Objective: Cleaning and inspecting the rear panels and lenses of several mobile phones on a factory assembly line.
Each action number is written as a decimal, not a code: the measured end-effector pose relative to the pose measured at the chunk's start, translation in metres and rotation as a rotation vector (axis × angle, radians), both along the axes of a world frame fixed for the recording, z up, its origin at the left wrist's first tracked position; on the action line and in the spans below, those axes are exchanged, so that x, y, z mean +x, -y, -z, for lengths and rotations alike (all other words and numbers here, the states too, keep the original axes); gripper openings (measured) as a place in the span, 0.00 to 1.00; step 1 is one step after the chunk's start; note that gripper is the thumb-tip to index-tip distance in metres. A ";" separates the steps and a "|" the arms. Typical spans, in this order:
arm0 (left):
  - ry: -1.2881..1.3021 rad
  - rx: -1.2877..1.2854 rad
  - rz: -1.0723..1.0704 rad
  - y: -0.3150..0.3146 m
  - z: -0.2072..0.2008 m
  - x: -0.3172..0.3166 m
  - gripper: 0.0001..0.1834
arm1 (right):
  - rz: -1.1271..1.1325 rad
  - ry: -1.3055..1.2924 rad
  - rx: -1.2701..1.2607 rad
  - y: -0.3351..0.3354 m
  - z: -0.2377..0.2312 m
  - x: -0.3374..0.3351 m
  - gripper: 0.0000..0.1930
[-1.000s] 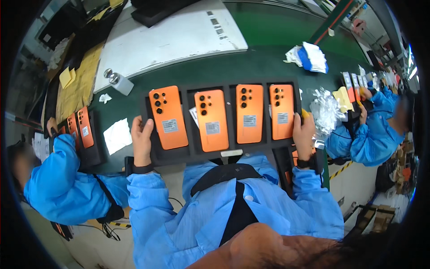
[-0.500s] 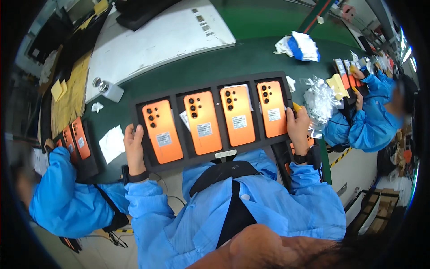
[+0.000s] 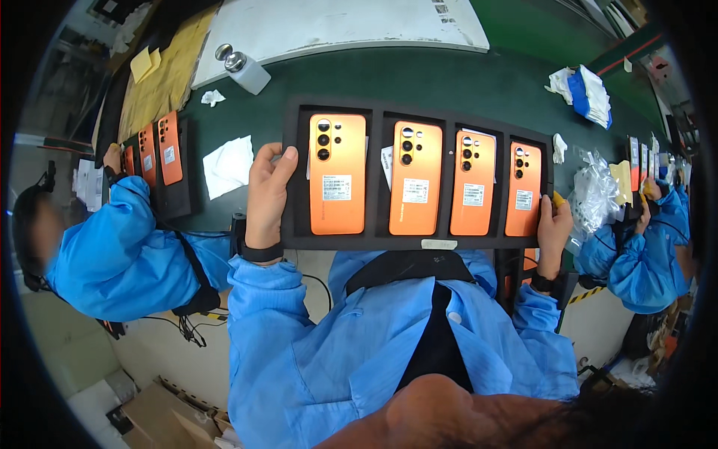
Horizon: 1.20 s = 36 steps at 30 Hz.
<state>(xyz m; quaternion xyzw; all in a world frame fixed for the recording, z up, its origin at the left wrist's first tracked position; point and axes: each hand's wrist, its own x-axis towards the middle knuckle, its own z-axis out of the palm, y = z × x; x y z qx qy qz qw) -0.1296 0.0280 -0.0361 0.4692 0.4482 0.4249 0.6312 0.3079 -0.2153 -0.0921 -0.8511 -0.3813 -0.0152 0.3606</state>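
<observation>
A black foam tray (image 3: 378,179) with several compartments is held in front of my body, above the near edge of the bench. Orange phones lie in it in a row, backs up, each with camera lenses and a white label; the leftmost phone (image 3: 336,209) is closest to my left hand (image 3: 267,196). That hand grips the tray's left end, thumb on top. At the opposite end my right hand (image 3: 553,233) is closed on the tray's edge near the rightmost phone (image 3: 523,213), something yellow at a fingertip. White paper shows beneath some phones.
On the green bench (image 3: 321,75) are a white pump bottle (image 3: 248,72), a white cloth (image 3: 227,166), clear plastic bags (image 3: 594,196) and a blue-and-white packet (image 3: 588,96). A co-worker (image 3: 134,254) sits close on my left with another phone tray; another person (image 3: 647,258) works to the right.
The view has turned left, so the scene shifts rightward in the picture. The tray now appears more level, with both hands still gripping its ends.
</observation>
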 end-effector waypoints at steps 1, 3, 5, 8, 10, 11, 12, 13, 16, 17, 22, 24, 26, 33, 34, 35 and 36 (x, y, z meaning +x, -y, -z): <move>-0.002 -0.005 -0.001 0.001 -0.001 0.000 0.14 | 0.014 -0.016 0.004 0.000 -0.002 -0.001 0.14; 0.006 -0.007 0.005 0.003 -0.004 0.000 0.13 | 0.032 -0.046 -0.014 0.000 -0.005 -0.002 0.14; 0.008 -0.012 -0.002 0.004 -0.007 0.000 0.13 | 0.032 -0.082 0.013 0.000 -0.006 -0.002 0.14; 0.031 -0.021 -0.014 0.007 -0.014 0.003 0.12 | 0.007 -0.050 0.049 0.002 -0.012 -0.005 0.13; 0.057 -0.031 -0.015 0.011 -0.016 0.005 0.12 | 0.015 -0.009 0.031 0.001 -0.015 -0.007 0.13; 0.065 -0.025 -0.021 0.012 -0.016 0.003 0.12 | 0.017 0.029 0.013 0.001 -0.017 -0.007 0.13; 0.073 -0.019 -0.028 0.013 -0.017 0.001 0.12 | 0.001 0.015 0.038 0.000 -0.017 -0.008 0.12; 0.060 -0.014 -0.026 0.014 -0.017 -0.001 0.12 | 0.012 0.021 0.035 0.000 -0.017 -0.008 0.12; 0.051 0.004 -0.025 0.016 -0.019 -0.005 0.12 | 0.021 0.004 0.041 0.000 -0.023 -0.012 0.12; 0.053 0.003 -0.016 0.017 -0.019 -0.005 0.12 | 0.029 0.007 0.039 0.001 -0.025 -0.013 0.12; 0.095 -0.003 -0.047 0.022 -0.022 -0.006 0.12 | -0.003 0.015 0.083 0.000 -0.034 -0.017 0.12; 0.100 -0.004 -0.070 0.022 -0.020 -0.008 0.12 | 0.002 0.002 0.089 0.000 -0.036 -0.017 0.13; 0.105 -0.007 -0.072 0.024 -0.021 -0.009 0.12 | 0.005 -0.015 0.095 -0.001 -0.039 -0.018 0.13; 0.064 0.004 -0.098 0.021 -0.017 -0.018 0.12 | -0.010 -0.001 0.107 -0.003 -0.051 -0.023 0.11; 0.065 -0.006 -0.090 0.020 -0.015 -0.021 0.12 | -0.014 0.014 0.101 -0.003 -0.053 -0.023 0.11; 0.065 -0.015 -0.082 0.019 -0.012 -0.023 0.11 | -0.018 0.030 0.096 -0.003 -0.054 -0.023 0.11; 0.074 -0.010 -0.082 0.019 -0.011 -0.023 0.12 | -0.043 0.059 0.127 -0.004 -0.054 -0.023 0.11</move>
